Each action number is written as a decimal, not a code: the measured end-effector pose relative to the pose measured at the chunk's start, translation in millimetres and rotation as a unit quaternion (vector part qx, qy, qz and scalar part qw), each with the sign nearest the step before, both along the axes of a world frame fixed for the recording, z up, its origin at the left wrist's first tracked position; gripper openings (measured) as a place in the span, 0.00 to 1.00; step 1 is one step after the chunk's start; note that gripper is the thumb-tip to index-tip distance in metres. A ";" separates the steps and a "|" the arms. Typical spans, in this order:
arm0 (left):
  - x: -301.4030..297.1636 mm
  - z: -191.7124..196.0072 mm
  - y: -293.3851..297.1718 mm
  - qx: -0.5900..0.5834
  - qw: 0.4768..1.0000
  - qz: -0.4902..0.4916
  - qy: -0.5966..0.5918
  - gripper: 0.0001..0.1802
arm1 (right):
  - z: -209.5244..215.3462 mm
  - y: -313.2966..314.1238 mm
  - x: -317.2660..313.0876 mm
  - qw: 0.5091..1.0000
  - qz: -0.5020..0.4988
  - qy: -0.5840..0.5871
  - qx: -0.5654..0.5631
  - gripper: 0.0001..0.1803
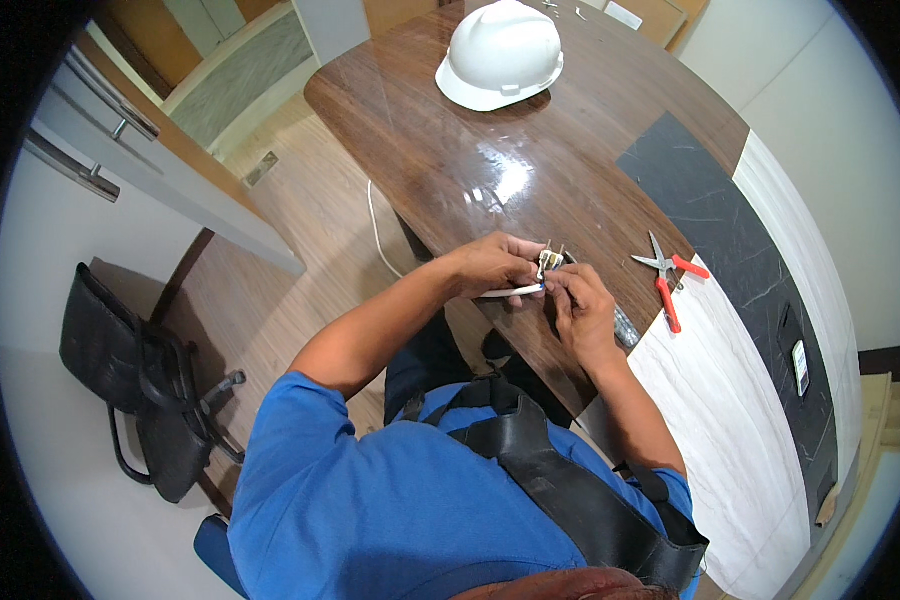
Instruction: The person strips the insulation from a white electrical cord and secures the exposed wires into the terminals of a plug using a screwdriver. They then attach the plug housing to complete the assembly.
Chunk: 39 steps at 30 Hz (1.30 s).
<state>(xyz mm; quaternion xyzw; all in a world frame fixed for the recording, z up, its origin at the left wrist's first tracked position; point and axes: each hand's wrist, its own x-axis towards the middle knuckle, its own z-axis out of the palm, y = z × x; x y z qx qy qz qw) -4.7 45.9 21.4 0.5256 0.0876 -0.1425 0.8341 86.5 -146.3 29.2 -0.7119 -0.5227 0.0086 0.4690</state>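
Observation:
My left hand [498, 264] is closed around an opened electrical plug [551, 260], whose metal prongs point away from me. A white cable [511, 292] runs under its fingers, with a small bit of blue wire showing at the cable's end beside the plug. The fingertips of my right hand [587, 308] are pinched together at that end, close against the plug. They hide most of the wire there. A greyish, see-through object [625, 331] lies on the table partly behind my right hand; its kind cannot be made out.
Red-handled snips [668, 276] lie spread on the right. A white hard hat [500, 58] stands on the far part of the brown wooden table [390, 110]. A phone-like device [800, 368] rests on the dark strip at right. A black chair [140, 380] stands at left.

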 end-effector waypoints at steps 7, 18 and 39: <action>0.4 -4.4 1.0 -0.014 1.000 0.004 0.001 0.25 | -1.7 1.6 1.7 0.999 -0.004 0.035 -0.019 0.08; 0.4 3.9 -4.9 0.029 0.999 0.035 0.026 0.24 | -9.1 -3.0 6.9 0.963 -0.046 0.263 -0.047 0.07; 4.4 3.9 -8.1 0.019 0.994 0.078 0.070 0.20 | 7.7 -4.6 14.3 0.980 -0.024 0.194 -0.042 0.10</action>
